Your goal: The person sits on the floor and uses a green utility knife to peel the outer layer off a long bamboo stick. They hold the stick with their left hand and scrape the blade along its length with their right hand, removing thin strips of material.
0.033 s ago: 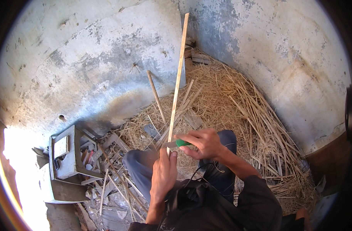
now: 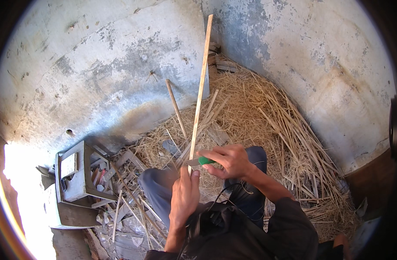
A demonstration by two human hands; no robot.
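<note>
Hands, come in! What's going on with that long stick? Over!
Left hand gripping long stick near its lower end. Right hand holding green-handled knife, blade across stick. Left thumb close below blade.

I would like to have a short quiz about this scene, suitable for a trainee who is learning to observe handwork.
1. Choose: what colour is the handle of the knife? A red, B green, C blue.
2. Fill in: the knife is held by the person's ____ hand, with its blade at the wooden strip.
3. True or false: the left hand lies open, away from the wooden strip.

Key: 1. B. 2. Right; the right hand holds it. 3. False; the left hand holds the wooden strip.
</note>
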